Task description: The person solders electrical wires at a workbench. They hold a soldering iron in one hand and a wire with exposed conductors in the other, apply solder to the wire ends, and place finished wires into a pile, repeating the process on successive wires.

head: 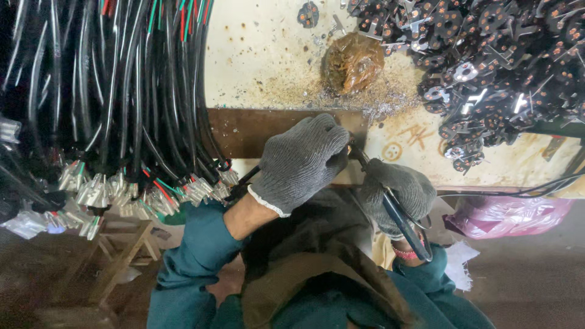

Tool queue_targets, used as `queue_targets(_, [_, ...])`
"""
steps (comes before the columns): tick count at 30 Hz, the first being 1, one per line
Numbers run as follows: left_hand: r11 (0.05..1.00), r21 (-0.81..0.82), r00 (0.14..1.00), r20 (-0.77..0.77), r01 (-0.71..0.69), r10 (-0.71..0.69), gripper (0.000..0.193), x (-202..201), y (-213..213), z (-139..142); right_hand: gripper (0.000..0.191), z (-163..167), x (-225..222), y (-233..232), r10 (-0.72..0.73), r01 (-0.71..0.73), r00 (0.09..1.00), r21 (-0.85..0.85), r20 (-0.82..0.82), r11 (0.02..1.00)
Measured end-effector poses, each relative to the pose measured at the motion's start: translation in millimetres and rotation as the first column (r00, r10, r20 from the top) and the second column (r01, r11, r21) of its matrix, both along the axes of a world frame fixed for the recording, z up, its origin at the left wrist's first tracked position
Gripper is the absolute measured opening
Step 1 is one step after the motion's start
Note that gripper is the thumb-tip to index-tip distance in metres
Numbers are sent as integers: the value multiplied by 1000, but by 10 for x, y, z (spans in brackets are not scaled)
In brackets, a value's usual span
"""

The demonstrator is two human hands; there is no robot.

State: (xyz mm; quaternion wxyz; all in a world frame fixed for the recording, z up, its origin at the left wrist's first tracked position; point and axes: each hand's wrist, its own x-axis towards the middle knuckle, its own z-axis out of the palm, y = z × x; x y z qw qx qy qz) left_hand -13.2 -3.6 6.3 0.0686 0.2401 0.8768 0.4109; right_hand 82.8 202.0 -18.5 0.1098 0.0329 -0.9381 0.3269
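Your left hand [300,163], in a grey knitted glove, is curled into a closed grip over the end of a thin black cable [244,180] at the front edge of the stained cream workbench [262,55]; what the fingertips pinch is hidden. Your right hand [399,192], also gloved, is wrapped around the blue-handled metal pliers [402,222], whose nose meets your left hand. I cannot tell whether the jaws are biting.

Findings, as risks:

- The nose works hard against your left fingers. A slip would likely nip the glove, since you cannot see the contact point.
- The cable runs from the hanging bundle of black wires with silver terminals [116,189]. A sharp pull could drag neighbouring leads off the bench edge.
- The heap of black round plates with copper contacts [499,67] sits near your right elbow's path; a wide swing may scatter it.
- Metal filings around the brown wrapped lump [352,62] could foul the work.
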Motion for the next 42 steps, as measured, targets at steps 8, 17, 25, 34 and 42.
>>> queue_targets(8, [997,-76,999,41,22,-19,25,8,4,-12,25,26,21,64,128,-124,991,-117,32,985])
queue_targets(17, [997,-71,998,59,7,-3,28,49,16,-65,28,-49,16,102,225,-222,974,-103,21,970])
queue_targets(25, [997,-77,999,35,10,-7,28,22,14,-60,27,31,-93,19,185,-184,983,-146,-9,972])
queue_targets(34, [999,-44,1000,16,-17,18,27,23,25,-59,12,-55,133,141,-134,263,840,-178,526,948])
queue_targets(42, [993,-64,993,62,-98,102,13,-15,-161,163,25,-347,494,309,-356,380,921,-579,162,721])
